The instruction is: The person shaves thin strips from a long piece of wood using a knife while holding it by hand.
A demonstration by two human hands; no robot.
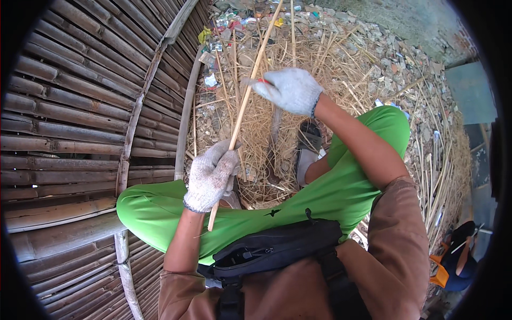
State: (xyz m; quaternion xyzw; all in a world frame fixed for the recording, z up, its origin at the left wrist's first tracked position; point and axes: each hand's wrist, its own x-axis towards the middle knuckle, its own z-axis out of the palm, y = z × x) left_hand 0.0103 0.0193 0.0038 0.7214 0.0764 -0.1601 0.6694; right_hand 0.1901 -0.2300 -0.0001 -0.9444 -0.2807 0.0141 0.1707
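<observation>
My left hand (pixel 212 173), in a whitish knit glove, is wrapped round a long pale bamboo strip (pixel 246 98). The strip slants from my lap up past the top edge of the view. My right hand (pixel 290 89), gloved alike, is closed on a small knife (pixel 261 80). Only a bit of red handle and a blurred blade show, and the blade is at the strip, well above my left hand. I cannot tell whether it touches. Below my hands, a heap of straw-coloured shavings (pixel 288 136) lies between my legs.
A bamboo-pole wall or rack (pixel 80 128) stands close on my left. Rubble and litter (pixel 394 58) cover the ground ahead, with more bamboo strips (pixel 426 186) on the right. A black waist bag (pixel 282 246) lies across my lap. Something orange and dark (pixel 453 261) stands at the lower right.
</observation>
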